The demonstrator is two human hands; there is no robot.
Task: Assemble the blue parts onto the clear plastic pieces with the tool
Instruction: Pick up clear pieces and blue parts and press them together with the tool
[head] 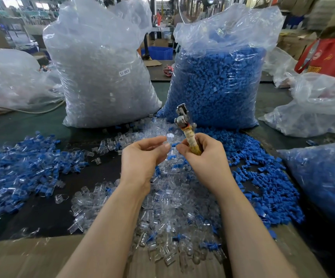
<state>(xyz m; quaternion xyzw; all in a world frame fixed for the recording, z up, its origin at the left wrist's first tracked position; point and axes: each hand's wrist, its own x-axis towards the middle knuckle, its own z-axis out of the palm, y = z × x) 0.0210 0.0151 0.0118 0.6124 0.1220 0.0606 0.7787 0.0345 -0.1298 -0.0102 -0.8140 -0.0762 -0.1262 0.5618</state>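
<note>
Head view. Right hand (200,153) curled around upright tool (185,127), pinching a blue part (175,145); left hand (142,155) loosely curled, clear piece (167,146) at fingertips. Above loose clear pieces (172,197); blue parts (263,177) heaped right.

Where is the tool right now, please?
The right hand grips the tool upright at centre, just before the bag of blue parts.

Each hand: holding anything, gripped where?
Right hand grips the tool by its tape-wrapped handle, metal head up. Left hand: curled, contents unclear.
</note>
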